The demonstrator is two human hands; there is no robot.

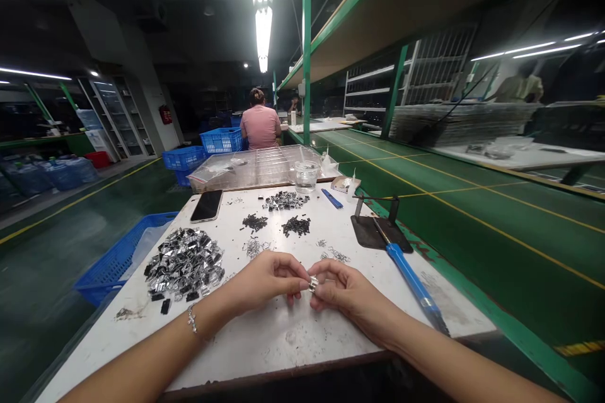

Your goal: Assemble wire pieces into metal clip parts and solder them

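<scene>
A small shiny metal part (312, 284) sits between the fingertips of both hands, just above the white table (293, 343). My left hand (276, 274) pinches it from the left, thumb and index finger closed. From the other side, my right hand (338, 286) grips it between thumb and fingers. Beyond the hands lie little piles of thin metal pieces (254, 247) and small black pieces (296, 226). To the left of my left hand is a large heap of metal-and-black parts (185, 262). Fine detail of the held part is too small to make out.
A blue soldering iron (411, 274) leans on its black stand (380, 232) at the right. A phone (207, 206), a blue cutter (332, 198) and a clear cup (305, 176) lie farther back. Blue crates (125, 252) stand left; a person in pink (260, 124) sits ahead.
</scene>
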